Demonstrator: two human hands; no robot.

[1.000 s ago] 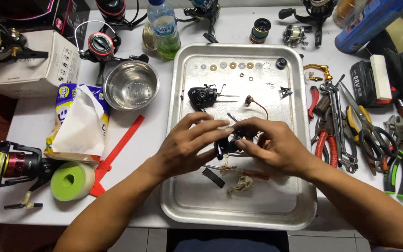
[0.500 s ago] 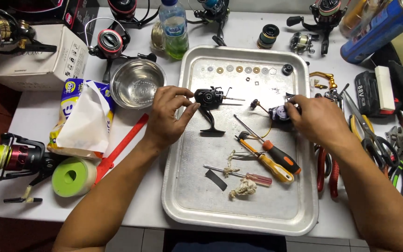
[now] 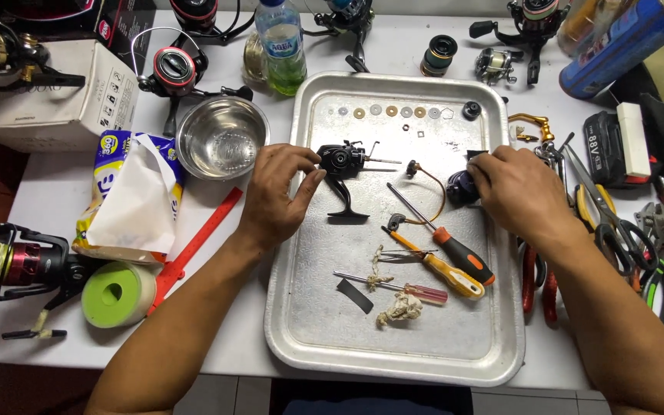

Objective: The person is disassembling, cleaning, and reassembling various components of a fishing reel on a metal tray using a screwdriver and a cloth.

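1. Since the earlier frame my hands have hardly shifted: my left hand (image 3: 274, 192) stays at the black reel body (image 3: 340, 159), and my right hand (image 3: 520, 192) stays at the tray's right side, over a small dark purple part (image 3: 459, 187).
2. Reel body: it lies on the metal tray (image 3: 393, 338), in the upper middle, with its foot pointing toward me. My left thumb and fingers are curled about its left end, gripping it lightly.
3. Right hand: its fingers are closed on the purple part, which sits just beside the tray's right rim; my palm hides most of it.
4. To do this well, I judge I should steady the body flat with my left hand, so the thin shaft on its right does not swing.
5. Row of washers (image 3: 393, 112): laid in order along the top edge; I should keep my wrists clear of them.
6. Screwdrivers (image 3: 455, 265): lying between my hands, near enough to reach without letting go of the body.
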